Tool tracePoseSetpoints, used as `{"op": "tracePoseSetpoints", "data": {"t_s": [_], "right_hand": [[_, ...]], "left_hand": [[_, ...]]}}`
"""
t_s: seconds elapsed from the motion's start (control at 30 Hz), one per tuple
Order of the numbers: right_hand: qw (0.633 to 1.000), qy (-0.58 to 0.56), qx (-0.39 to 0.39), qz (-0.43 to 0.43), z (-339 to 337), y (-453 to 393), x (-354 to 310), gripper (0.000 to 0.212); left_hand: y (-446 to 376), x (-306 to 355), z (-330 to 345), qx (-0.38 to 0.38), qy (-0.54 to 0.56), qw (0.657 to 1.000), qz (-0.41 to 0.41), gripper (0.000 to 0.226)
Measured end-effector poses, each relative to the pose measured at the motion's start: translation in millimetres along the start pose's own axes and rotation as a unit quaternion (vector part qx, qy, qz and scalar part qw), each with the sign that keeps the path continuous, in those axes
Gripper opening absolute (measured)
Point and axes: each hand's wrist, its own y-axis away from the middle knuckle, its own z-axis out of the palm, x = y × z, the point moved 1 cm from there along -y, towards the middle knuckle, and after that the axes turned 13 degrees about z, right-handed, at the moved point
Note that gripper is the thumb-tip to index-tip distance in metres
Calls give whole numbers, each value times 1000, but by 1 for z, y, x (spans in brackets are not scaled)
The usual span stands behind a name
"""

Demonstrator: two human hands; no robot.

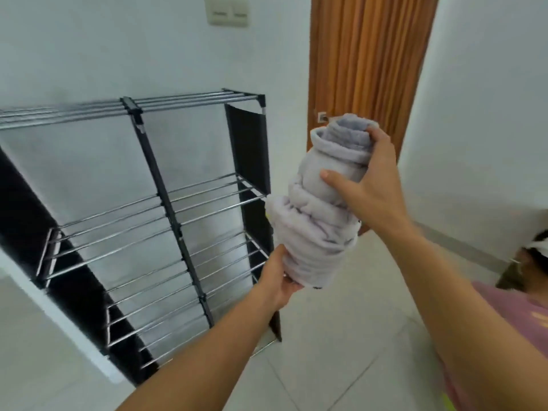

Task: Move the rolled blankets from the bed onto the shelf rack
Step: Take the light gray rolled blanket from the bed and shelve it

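Observation:
I hold a pale grey rolled blanket (320,215) in the air, tilted nearly upright, just right of the shelf rack. My left hand (280,277) grips its lower end from beneath. My right hand (367,185) wraps around its upper end, thumb across the front. The shelf rack (166,203) is a black frame with chrome bar shelves in two columns and several tiers, standing against the white wall at left centre. All visible shelves are bare. The bed is out of view.
A wooden door (367,54) stands behind the blanket. A person in a pink shirt (516,318) is at the lower right edge. Light floor tiles (341,351) spread below. A wall switch plate (226,10) sits above the rack.

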Motion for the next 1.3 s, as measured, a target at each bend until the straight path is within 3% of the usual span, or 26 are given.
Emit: {"op": "tracePoseSetpoints", "data": {"t_s": [0.2,0.43,0.6,0.7,0.87,0.93,1.03,1.17,1.3], "right_hand": [[984,0,-173,-35,88,-71,18,77],[959,18,-275,-61,185,-133,19,73],[951,42,-306,-24,265,-180,26,74],[952,58,-300,-16,308,-209,28,80],[951,120,-284,10,370,-253,35,79],[930,190,-308,59,390,-262,53,77],[890,253,-351,146,410,-257,91,73],[883,264,-340,187,419,-262,112,77],[870,262,-357,217,420,-269,119,90]], "left_hand": [[-48,24,-20,138,57,988,35,38],[-97,50,-57,224,91,968,60,35],[-143,66,-90,230,114,964,69,32],[-172,78,-97,220,131,965,52,41],[-212,107,-101,137,51,989,14,43],[-223,113,-99,119,36,992,-18,38],[-240,129,-98,110,46,993,1,26],[-260,139,-96,105,7,994,27,11],[-269,134,-95,119,2,992,39,26]]}}
